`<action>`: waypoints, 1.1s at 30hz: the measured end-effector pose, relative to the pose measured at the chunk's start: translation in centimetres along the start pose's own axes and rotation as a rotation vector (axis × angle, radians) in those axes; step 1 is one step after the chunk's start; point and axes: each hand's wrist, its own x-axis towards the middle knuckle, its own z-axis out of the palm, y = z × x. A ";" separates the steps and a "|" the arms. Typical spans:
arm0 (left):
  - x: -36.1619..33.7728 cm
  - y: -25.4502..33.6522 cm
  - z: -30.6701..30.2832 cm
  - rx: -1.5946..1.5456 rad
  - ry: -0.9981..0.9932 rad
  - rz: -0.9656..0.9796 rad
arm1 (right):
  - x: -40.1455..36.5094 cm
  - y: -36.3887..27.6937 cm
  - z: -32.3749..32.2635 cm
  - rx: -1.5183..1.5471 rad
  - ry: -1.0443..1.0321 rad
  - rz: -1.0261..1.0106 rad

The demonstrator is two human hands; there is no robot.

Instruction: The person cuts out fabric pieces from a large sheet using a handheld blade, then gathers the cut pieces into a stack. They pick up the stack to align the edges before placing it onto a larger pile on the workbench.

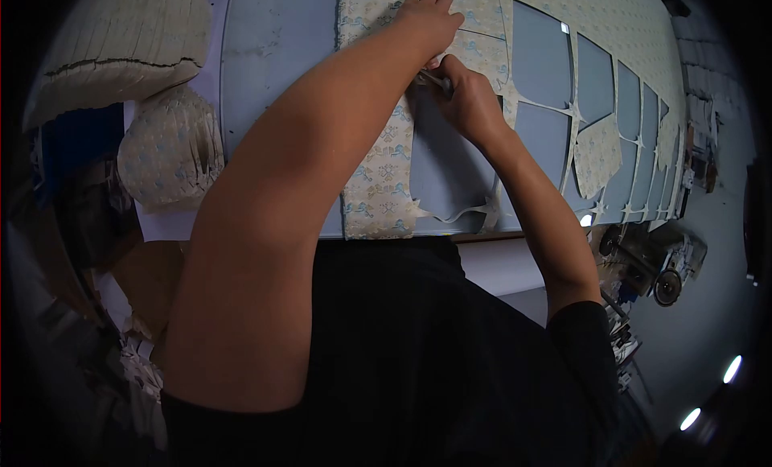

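My left hand (430, 20) presses on the patterned fabric (378, 157) near the table's far side, fingers spread and holding nothing. Just below it, my right hand (473, 101) is closed around a small tool with a shiny grey handle (438, 82); my fingers hide most of it. The tool's tip meets the fabric close under my left wrist. This cloth is cream with blue and tan motifs. Right of the strip lies a cut-out gap where the grey tabletop (450, 161) shows, with thin fabric scraps (454, 215) along its lower edge.
Further right, a web of leftover fabric surrounds several cut-out gaps, with a loose cut piece (597, 157) among them. Stacked fabric pieces (129, 45) and a patterned bundle (170, 149) lie at the left. A wheeled machine (667, 286) stands beyond the table at right.
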 end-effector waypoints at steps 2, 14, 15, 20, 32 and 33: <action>0.8 -0.4 0.2 -0.015 0.009 0.010 | 0.0 -0.2 0.2 -0.022 0.003 0.038; 1.8 -0.4 1.1 -0.083 0.062 0.052 | 0.1 -1.9 1.9 -0.059 0.103 0.147; 1.5 -0.3 1.3 -0.088 0.064 0.055 | 0.2 -2.1 2.4 -0.048 0.163 0.156; 1.6 -0.5 1.4 -0.104 0.074 0.054 | 1.2 -3.8 4.1 -0.042 0.278 0.284; 0.7 -1.4 0.6 -0.096 0.111 -0.007 | 0.6 0.7 0.3 0.075 0.168 0.113; 0.4 -1.4 0.3 -0.085 0.083 0.009 | 0.8 1.4 -0.8 0.105 0.077 0.055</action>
